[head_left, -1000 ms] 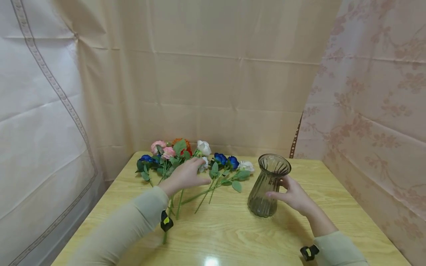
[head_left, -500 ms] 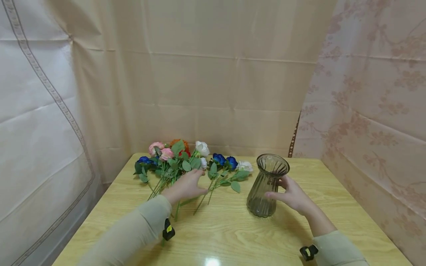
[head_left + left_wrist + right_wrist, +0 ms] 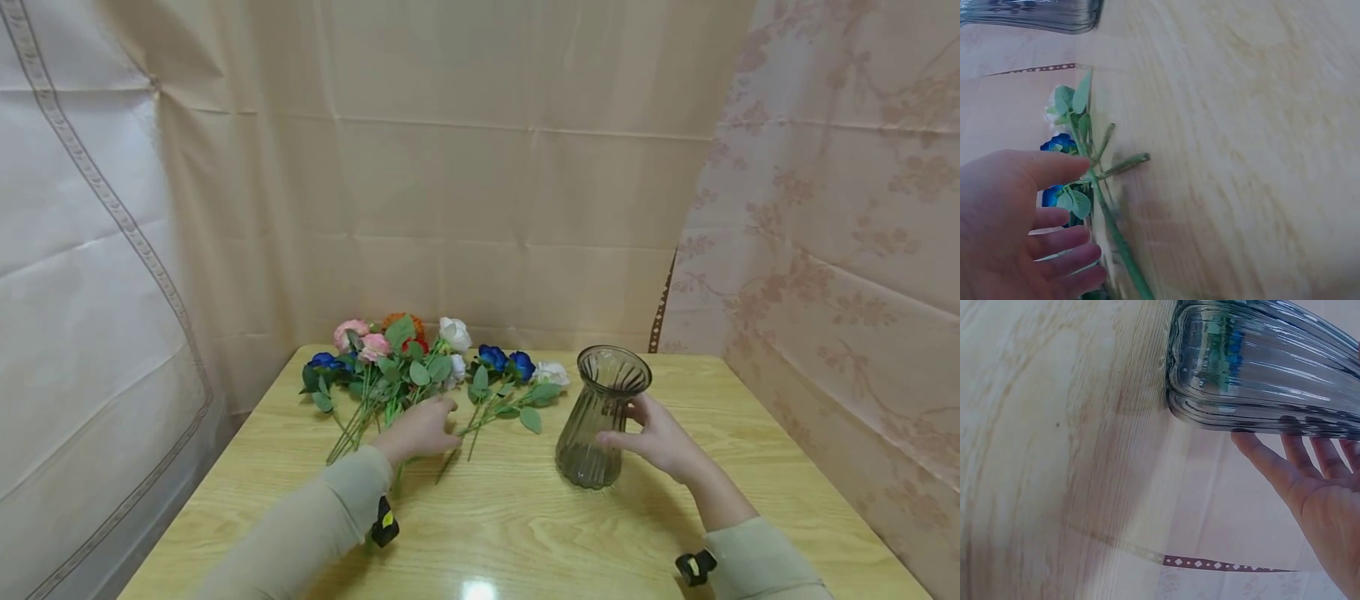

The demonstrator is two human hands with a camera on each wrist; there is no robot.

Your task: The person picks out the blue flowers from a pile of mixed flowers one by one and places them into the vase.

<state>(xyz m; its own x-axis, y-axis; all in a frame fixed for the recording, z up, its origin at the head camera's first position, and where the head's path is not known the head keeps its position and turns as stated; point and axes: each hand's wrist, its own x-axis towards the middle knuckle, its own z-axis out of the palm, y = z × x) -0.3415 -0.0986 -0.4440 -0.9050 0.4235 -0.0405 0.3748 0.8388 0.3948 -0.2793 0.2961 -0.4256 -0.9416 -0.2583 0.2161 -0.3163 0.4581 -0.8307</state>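
Observation:
My left hand (image 3: 420, 429) reaches over the stems of artificial flowers lying on the table. In the left wrist view its fingers are loosely extended and apart, with the thumb close beside a green stem (image 3: 1119, 244); contact is hard to tell. Beyond it lie blue flowers (image 3: 506, 360) and a white flower (image 3: 551, 373). To the right, a ribbed smoky glass vase (image 3: 592, 442) with a flared mouth stands upright. My right hand (image 3: 667, 442) holds its right side, thumb in front and fingers behind. In the right wrist view, fingers (image 3: 1266, 459) touch the glass.
A larger heap of flowers, with pink flowers (image 3: 375, 347), an orange flower (image 3: 405, 323) and a white flower (image 3: 454, 333), lies at the back left. The wooden table (image 3: 517, 533) ends at a beige curtain (image 3: 480, 208); patterned cloths hang at both sides.
My left hand has come down and nearer to me, from beside the flower heads to the stems. The right hand and vase have stayed in place.

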